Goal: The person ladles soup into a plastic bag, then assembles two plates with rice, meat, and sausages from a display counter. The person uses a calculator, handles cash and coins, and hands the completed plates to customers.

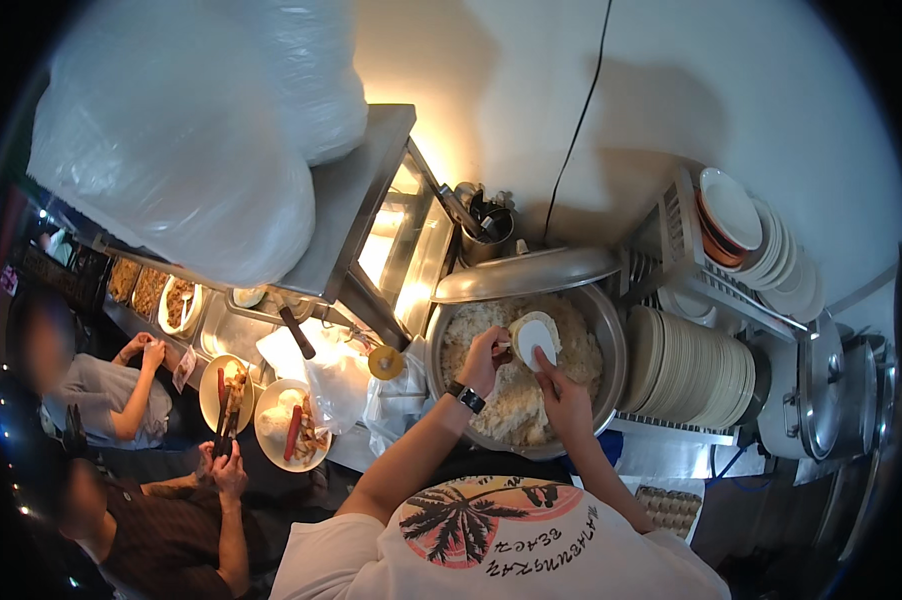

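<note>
A large metal pot (614, 360) of cooked white rice (515, 409) stands before me. Over the rice, my left hand (483, 363), with a watch on its wrist, grips a small rice-filled cup (516, 328). My right hand (566, 394) holds a white rice paddle (535, 341), its flat blade lying over the cup's mouth. The blade hides most of the cup. Behind, the domed metal lid (526, 274) leans at the pot's far rim.
Plates (683, 367) fill a rack at right, near lidded pots (822, 390). Left are a lit display case (361, 217), a plastic bag (181, 150) and two plates of food (290, 442). A co-worker's hands (226, 469) hold tongs (226, 435). A utensil holder (485, 232) stands behind.
</note>
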`<state>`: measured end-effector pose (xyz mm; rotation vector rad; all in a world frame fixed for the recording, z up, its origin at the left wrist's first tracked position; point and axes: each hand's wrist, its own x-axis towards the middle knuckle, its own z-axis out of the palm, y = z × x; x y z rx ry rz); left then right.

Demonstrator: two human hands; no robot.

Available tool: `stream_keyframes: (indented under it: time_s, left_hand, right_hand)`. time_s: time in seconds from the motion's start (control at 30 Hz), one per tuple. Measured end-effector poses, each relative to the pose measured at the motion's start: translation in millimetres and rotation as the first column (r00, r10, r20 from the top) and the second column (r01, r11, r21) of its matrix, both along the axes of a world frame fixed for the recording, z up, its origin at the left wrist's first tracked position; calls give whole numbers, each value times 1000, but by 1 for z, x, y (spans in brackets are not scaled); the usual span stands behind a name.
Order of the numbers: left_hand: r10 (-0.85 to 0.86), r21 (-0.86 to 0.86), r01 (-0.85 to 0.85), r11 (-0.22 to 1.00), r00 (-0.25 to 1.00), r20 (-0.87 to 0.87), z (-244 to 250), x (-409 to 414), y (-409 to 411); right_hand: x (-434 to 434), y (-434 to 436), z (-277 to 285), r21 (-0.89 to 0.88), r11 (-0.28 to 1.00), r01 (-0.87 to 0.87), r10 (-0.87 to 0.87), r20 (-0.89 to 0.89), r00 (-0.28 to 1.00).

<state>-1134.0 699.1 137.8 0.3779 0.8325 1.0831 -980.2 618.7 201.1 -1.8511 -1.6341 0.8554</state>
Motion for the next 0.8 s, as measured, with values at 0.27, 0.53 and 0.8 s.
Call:
stream_keyframes:
  time_s: [0.27, 0.53, 0.8]
  left_hand:
    - [-113, 170, 173, 970, 942, -315, 20, -13, -9]
    - [-642, -164, 649, 743, 622, -448, -14, 6, -37]
    - [-332, 250, 268, 930, 904, 268, 55, -89, -89]
  right_hand:
    - [10, -2, -53, -42, 998, -51, 37, -288, 957]
    - [73, 6, -112, -412, 898, 156, -381, -547, 746]
    - [84, 30, -101, 82, 995, -50, 16, 373, 928]
